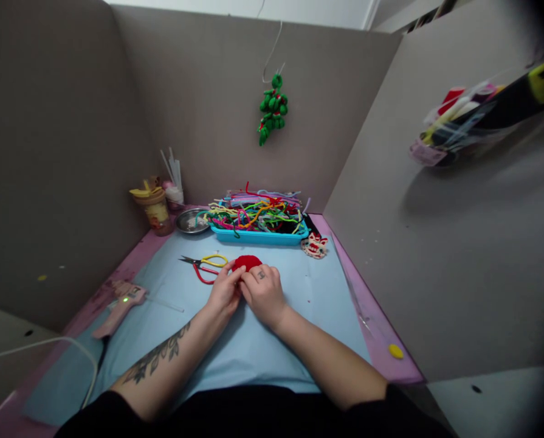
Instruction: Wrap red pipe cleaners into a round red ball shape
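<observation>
A rounded red fuzzy piece (247,262), which looks like coiled pipe cleaner, is held between my two hands over the light blue sheet (317,322). My left hand (226,289) grips its left side, thumb against the near edge. Around its right side curl the fingers of my right hand (263,293); their tips are partly hidden behind the knuckles. Just left of the red piece lie scissors (199,263) with one yellow and one red handle loop, blades apart and pointing left.
A blue tray (262,236) heaped with coloured pipe cleaners stands at the back. Left of it are a metal dish (192,221) and a cup (157,210). A pink glue gun (121,307) lies at left, its light green. A beaded-looking ornament (315,245) sits right of the tray.
</observation>
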`<control>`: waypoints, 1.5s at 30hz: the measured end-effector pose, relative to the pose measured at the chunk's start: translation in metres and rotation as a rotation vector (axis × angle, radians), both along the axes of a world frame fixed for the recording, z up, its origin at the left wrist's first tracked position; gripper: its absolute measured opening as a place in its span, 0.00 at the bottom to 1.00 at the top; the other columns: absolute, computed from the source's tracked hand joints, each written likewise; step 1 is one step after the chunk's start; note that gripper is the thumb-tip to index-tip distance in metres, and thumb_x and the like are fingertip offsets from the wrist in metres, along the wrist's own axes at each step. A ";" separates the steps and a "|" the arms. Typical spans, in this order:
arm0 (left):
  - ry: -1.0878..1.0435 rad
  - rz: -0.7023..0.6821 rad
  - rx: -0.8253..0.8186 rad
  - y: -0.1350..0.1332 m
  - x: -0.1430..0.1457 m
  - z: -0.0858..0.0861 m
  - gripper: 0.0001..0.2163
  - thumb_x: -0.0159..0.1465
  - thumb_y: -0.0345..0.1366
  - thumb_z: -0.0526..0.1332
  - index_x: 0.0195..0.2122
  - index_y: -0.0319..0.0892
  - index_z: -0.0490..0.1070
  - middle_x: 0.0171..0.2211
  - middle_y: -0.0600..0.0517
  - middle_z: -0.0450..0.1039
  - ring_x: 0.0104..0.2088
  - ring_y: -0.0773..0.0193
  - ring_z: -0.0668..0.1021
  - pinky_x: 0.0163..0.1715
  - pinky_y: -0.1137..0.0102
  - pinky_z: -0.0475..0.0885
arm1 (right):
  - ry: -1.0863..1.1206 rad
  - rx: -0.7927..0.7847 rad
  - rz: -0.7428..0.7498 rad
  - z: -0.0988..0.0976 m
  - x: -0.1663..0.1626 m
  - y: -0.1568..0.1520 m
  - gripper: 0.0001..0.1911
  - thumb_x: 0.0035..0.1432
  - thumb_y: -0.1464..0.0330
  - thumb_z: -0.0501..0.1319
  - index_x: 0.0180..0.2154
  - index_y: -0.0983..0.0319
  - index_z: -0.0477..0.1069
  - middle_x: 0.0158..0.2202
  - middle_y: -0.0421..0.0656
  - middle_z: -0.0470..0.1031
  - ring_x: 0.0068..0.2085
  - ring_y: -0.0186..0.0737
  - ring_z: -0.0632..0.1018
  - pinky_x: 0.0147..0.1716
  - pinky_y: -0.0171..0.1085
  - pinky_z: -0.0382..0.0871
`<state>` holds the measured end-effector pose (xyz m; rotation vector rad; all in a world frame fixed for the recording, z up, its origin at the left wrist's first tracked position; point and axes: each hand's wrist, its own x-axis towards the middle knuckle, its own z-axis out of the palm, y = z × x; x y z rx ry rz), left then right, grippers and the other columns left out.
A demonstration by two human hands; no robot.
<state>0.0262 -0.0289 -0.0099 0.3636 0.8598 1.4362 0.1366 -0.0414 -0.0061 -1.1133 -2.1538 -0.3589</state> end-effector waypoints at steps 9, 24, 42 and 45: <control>-0.007 -0.062 -0.011 -0.002 0.004 -0.008 0.20 0.49 0.23 0.66 0.43 0.40 0.65 0.30 0.52 0.76 0.30 0.65 0.78 0.34 0.72 0.73 | 0.066 0.020 0.067 -0.012 0.002 0.002 0.06 0.57 0.69 0.56 0.35 0.61 0.71 0.35 0.46 0.73 0.40 0.44 0.66 0.41 0.44 0.56; 0.009 -0.013 0.044 0.006 -0.016 0.007 0.20 0.52 0.26 0.66 0.45 0.40 0.64 0.34 0.49 0.77 0.31 0.65 0.79 0.33 0.72 0.73 | 0.128 0.285 0.664 -0.007 0.015 -0.015 0.09 0.57 0.66 0.58 0.41 0.59 0.69 0.44 0.44 0.73 0.46 0.40 0.70 0.47 0.42 0.64; 0.028 0.127 0.166 0.011 -0.014 0.003 0.21 0.50 0.28 0.69 0.43 0.41 0.65 0.38 0.48 0.76 0.34 0.66 0.79 0.35 0.73 0.74 | 1.095 -0.661 0.130 -0.011 0.026 0.014 0.17 0.53 0.56 0.58 0.39 0.61 0.67 0.31 0.43 0.71 0.27 0.36 0.72 0.24 0.36 0.68; 0.019 0.176 0.115 0.015 -0.015 0.000 0.19 0.51 0.27 0.68 0.42 0.41 0.65 0.37 0.49 0.77 0.33 0.66 0.79 0.33 0.73 0.74 | 0.733 -0.256 0.104 -0.009 0.026 0.003 0.21 0.50 0.56 0.63 0.43 0.60 0.69 0.47 0.50 0.67 0.47 0.47 0.71 0.46 0.48 0.68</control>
